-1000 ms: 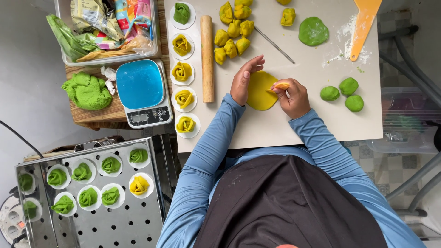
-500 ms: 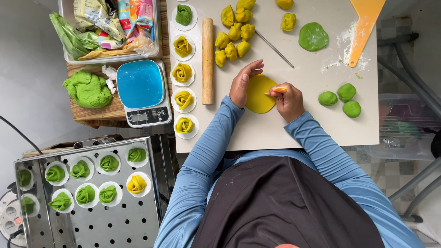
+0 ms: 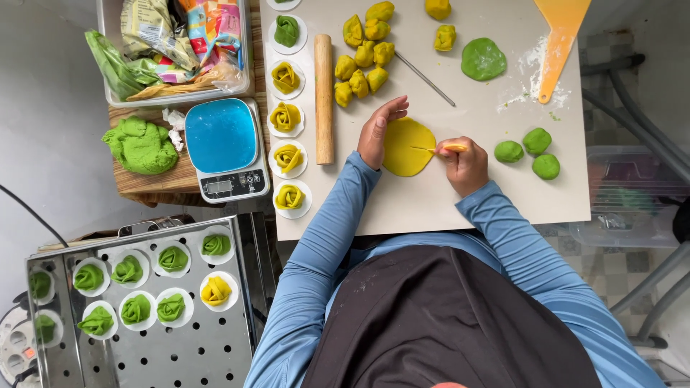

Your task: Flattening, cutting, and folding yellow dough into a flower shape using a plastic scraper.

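Below me, the pale work board [image 3: 431, 208] fills most of the view, with the perforated steel steamer tray [image 3: 144, 352] to its lower left carrying green and yellow dough roses on white paper rounds. Further up on the left sit a clear bin of packets [image 3: 176, 47], a wooden board with a lump of green dough [image 3: 141, 146], and a blue-topped kitchen scale [image 3: 224, 147]. A wooden rolling pin [image 3: 324, 98] lies upright along the board's left side, beside a column of finished roses. An orange scraper [image 3: 560, 36] rests at the top right, near a flattened green disc [image 3: 483, 58].

Near the middle of the board lies the flat yellow dough round [image 3: 407, 147]. My left hand [image 3: 379, 131] rests open along its left edge, fingers spread flat and touching it. My right hand [image 3: 466, 162] is closed around a small yellow-handled tool [image 3: 444, 148], its thin tip lying across the round's right side.

Three green dough balls [image 3: 535, 151] sit just right of that hand, yellow dough pieces [image 3: 363, 61] cluster above, and a thin metal rod [image 3: 424, 77] lies beside them.
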